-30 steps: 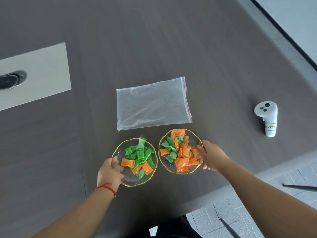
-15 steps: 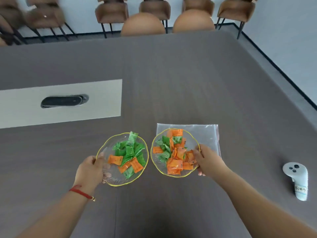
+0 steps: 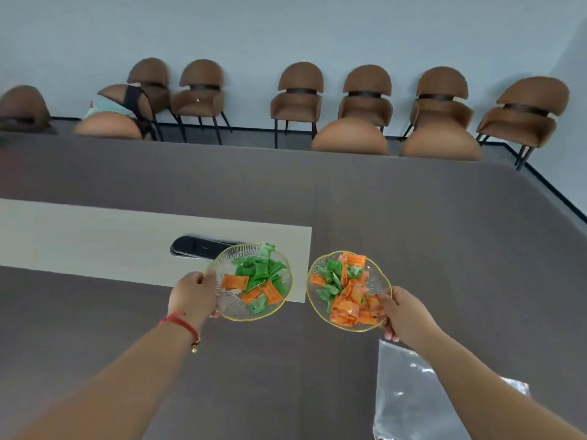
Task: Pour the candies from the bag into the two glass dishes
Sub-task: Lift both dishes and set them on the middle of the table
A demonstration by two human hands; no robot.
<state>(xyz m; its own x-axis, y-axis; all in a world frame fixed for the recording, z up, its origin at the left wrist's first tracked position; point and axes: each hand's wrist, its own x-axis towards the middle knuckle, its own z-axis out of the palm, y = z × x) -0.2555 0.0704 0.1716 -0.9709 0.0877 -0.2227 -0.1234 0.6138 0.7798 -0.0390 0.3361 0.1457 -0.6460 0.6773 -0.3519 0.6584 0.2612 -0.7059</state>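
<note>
Glass dishes, left (image 3: 222, 301) and right (image 3: 379, 282), hold candies over open brown surface (image 3: 444, 233); left hand (image 3: 191, 295) grips at nine o'clock, right hand (image 3: 405, 315) at four. Empty bag (image 3: 409, 401) lies below.

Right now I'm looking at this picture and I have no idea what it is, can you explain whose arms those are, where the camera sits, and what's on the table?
There is no machine here. The camera is worn on a person's head and looks forward and down, so the two arms are that person's own. The left hand holds one glass dish by its rim; its candies are mostly green. The right hand holds the second glass dish, whose sweets are mostly orange. The empty clear bag lies flat on the dark table, under the right forearm. A black oblong object sits in a pale panel. Brown chairs line the far wall.
</note>
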